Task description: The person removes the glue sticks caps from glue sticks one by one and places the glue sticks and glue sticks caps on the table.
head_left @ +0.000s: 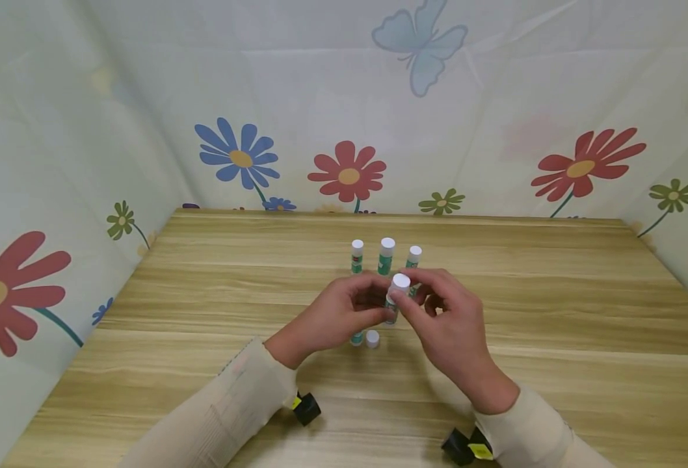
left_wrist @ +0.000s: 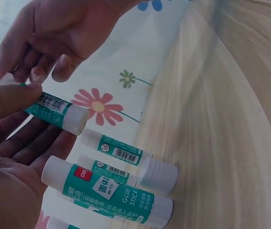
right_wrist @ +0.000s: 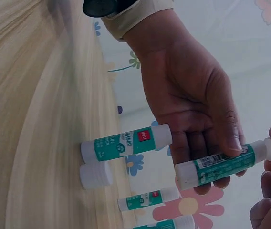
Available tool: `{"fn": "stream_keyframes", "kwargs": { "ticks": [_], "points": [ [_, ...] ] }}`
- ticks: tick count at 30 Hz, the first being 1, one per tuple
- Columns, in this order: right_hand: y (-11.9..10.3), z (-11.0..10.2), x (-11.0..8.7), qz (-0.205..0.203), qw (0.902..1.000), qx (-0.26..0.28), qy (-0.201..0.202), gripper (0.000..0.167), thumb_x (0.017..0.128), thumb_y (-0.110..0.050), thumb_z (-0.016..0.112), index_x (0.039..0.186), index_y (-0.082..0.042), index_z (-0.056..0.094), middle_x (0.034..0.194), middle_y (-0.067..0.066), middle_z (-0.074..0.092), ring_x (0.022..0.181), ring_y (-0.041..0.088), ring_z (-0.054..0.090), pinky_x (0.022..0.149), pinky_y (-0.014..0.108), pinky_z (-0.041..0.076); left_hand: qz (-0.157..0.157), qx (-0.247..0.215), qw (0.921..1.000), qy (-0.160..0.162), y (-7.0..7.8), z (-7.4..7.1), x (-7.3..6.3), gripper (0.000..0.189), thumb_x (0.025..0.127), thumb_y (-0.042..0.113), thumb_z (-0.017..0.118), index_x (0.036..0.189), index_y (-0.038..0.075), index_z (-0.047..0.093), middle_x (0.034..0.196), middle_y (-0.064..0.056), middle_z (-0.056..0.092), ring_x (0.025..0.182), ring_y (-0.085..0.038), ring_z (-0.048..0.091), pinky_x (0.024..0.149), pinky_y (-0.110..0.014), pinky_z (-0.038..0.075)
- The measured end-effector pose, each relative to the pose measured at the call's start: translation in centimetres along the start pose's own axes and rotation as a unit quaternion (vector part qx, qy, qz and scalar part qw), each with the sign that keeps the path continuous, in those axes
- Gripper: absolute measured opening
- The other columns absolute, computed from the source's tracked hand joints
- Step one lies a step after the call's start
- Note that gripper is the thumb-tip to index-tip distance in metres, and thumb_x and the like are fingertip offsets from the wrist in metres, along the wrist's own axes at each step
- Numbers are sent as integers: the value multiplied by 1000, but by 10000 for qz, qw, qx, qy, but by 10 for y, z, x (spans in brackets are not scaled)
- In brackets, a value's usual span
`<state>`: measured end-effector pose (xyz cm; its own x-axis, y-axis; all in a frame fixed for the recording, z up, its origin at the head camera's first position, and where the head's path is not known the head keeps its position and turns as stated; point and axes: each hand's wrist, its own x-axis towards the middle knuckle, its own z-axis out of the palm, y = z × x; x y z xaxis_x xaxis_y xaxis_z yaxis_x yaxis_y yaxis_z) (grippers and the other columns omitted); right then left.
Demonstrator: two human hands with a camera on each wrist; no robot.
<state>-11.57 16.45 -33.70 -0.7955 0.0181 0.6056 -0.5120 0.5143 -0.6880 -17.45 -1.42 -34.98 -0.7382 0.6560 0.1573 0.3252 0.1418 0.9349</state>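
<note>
Between both hands, a green-and-white glue stick [right_wrist: 224, 164] is held up over the table. My left hand [head_left: 335, 312] grips its green body, thumb on one side and fingers behind. At the upper end, my right hand [head_left: 452, 318] pinches the white cap [head_left: 400, 281] with thumb and fingertips. Just below the hands, another glue stick [left_wrist: 111, 193] stands upright, partly hidden by the left hand in the head view. A loose white cap [head_left: 372, 338] rests on the table right beside that stick.
Farther back stand a left glue stick [head_left: 357, 258], a thicker middle one [head_left: 385, 260] and a right one [head_left: 413, 257], the last partly behind the right hand. They stand on a wood-grain table [head_left: 233, 260]. A flowered curtain [head_left: 297, 84] borders its back and sides.
</note>
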Motion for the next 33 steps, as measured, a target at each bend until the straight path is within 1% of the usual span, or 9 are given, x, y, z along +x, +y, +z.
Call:
{"fn": "stream_keyframes", "kwargs": {
  "ticks": [4,8,16,21,25,30,33],
  "points": [
    [-3,-2,1,-38,9999,66,92,28,82,-7,76,109,-12,71,88,-4,63,69,7,50,52,18,38,-120,38,9999,70,1,-1,0,33,90,16,69,122,18,62,115,3,67,105,-9,65,91,-25,54],
    [-4,-3,1,-77,9999,119,88,29,82,-6,76,109,-12,70,88,-3,63,69,7,49,51,18,38,-197,-14,9997,111,2,-3,1,33,90,16,69,122,18,62,115,3,67,106,-9,66,92,-26,54],
    [-2,-2,0,-76,9997,217,-41,29,81,-6,77,108,-13,70,88,-3,62,69,8,48,51,19,37,-108,42,9997,202,3,-6,0,32,90,15,68,122,16,62,117,1,67,107,-12,66,92,-26,54],
    [1,-3,0,-70,9997,179,-158,29,81,-6,77,108,-11,68,85,-3,61,68,7,48,51,19,37,-174,17,9994,291,1,-10,1,30,91,16,68,120,17,62,115,2,67,104,-11,66,91,-26,54],
    [4,-3,0,-62,9996,186,-202,29,81,-6,77,108,-10,68,83,-2,60,67,7,47,50,20,37,-224,81,9988,439,-2,-15,1,30,91,18,67,121,17,62,114,1,67,102,-12,66,90,-27,55],
    [11,-1,-1,62,9987,202,-466,24,83,-8,76,106,-12,68,83,-4,62,68,9,50,50,20,38,-397,99,9975,580,-9,-24,3,31,91,19,69,120,15,61,112,-1,67,103,-15,67,91,-30,55],
    [17,0,-1,250,9972,0,-709,21,84,-11,75,104,-15,68,83,-5,62,70,12,52,52,20,40,-510,116,9968,610,-17,-29,4,30,91,18,69,120,15,62,112,-2,67,104,-16,66,92,-31,55]
  ]
}}
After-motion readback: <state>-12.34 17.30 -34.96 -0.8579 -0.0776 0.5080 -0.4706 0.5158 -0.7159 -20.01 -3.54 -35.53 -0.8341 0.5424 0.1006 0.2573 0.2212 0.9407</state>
